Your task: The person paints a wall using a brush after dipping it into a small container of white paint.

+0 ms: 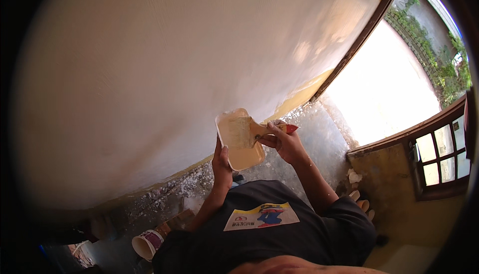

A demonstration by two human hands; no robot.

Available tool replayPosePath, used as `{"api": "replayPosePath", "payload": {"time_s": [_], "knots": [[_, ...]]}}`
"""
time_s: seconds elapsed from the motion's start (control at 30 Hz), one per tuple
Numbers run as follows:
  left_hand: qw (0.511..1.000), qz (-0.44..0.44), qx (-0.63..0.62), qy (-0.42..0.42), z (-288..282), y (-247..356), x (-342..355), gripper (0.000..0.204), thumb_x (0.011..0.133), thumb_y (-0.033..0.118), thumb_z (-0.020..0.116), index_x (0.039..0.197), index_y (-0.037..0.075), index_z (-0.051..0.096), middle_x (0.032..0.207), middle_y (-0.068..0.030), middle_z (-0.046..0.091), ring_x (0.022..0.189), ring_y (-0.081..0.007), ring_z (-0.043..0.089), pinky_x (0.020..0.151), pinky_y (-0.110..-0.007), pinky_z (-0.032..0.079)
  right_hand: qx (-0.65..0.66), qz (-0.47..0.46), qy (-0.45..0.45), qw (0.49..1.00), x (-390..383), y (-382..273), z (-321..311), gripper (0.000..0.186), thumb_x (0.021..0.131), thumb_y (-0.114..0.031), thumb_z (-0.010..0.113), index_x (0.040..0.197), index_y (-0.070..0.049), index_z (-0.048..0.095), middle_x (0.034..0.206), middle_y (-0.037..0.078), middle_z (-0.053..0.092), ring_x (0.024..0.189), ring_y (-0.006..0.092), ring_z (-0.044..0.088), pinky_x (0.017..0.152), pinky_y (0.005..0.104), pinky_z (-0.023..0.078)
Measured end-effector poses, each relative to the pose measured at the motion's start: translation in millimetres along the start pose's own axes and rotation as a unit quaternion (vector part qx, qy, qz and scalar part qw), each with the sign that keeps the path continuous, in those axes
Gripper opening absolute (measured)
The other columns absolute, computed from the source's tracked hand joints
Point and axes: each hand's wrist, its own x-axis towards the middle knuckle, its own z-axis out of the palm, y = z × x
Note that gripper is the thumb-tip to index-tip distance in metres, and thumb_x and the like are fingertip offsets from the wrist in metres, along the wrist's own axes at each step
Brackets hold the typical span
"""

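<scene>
My left hand (222, 161) grips a shallow rectangular tray (244, 159) by its left side; it is coated inside with pale peach paint. In my right hand (282, 139) is a wide paintbrush (262, 129) with a red-tipped handle, fingers wrapped round it. The bristles lie over the upper part of the tray, covered in paint. Both hands are in front of my dark shirt, beside a large off-white wall (154, 64) with a yellowish strip along its lower edge.
Below is a paint-spattered concrete floor (324, 149). A white-and-purple bucket (144, 246) stands lower left. At the right are an open doorway with a dark frame (349, 54), bright outside ground, a paned window (444, 149) and several light-coloured objects (362, 205) by the wall.
</scene>
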Motion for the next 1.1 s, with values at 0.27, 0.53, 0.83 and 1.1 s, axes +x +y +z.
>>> {"api": "replayPosePath", "payload": {"time_s": [0.27, 0.53, 0.83, 1.1], "knots": [[0.998, -0.037, 0.015, -0.050, 26, -15, 40, 0.061, 0.106, 0.019, 0.044, 0.164, 0.012, 0.027, 0.155, -0.0104, 0.044, 0.135, -0.0208, 0.051, 0.110, -0.036, 0.045, -0.008, -0.038, 0.022, 0.999, 17, -16, -38, 0.029, 0.094, -0.005, 0.071, 0.118, 0.003, 0.056, 0.125, 0.018, 0.063, 0.110, 0.0269, 0.069, 0.097, 0.0371, 0.061], [0.999, -0.023, -0.036, -0.019, 98, -58, 73, 0.061, 0.106, 0.019, 0.044, 0.164, 0.009, 0.027, 0.157, -0.0111, 0.043, 0.137, -0.0217, 0.049, 0.112, -0.036, 0.042, -0.001, -0.007, -0.016, 1.000, 58, -68, -103, 0.027, 0.096, -0.008, 0.069, 0.119, 0.005, 0.062, 0.117, 0.016, 0.068, 0.109, 0.0248, 0.070, 0.097, 0.0374, 0.061], [0.999, 0.033, -0.020, -0.015, 197, -58, 93, 0.059, 0.107, 0.020, 0.043, 0.163, 0.007, 0.028, 0.157, -0.0095, 0.044, 0.140, -0.0219, 0.047, 0.111, -0.037, 0.044, -0.306, -0.031, -0.249, 0.918, 118, -244, -118, 0.022, 0.090, -0.006, 0.077, 0.109, 0.002, 0.069, 0.108, 0.010, 0.072, 0.104, 0.0181, 0.070, 0.093, 0.0321, 0.059], [0.996, 0.079, -0.029, 0.029, 239, -25, 103, 0.054, 0.111, 0.026, 0.040, 0.160, 0.007, 0.032, 0.144, -0.0116, 0.055, 0.128, -0.0217, 0.059, 0.105, -0.039, 0.054, -0.371, -0.143, -0.384, 0.833, 158, -371, -41, 0.024, 0.089, -0.004, 0.079, 0.109, 0.002, 0.068, 0.108, 0.014, 0.073, 0.103, 0.0251, 0.073, 0.091, 0.0389, 0.065]]}}
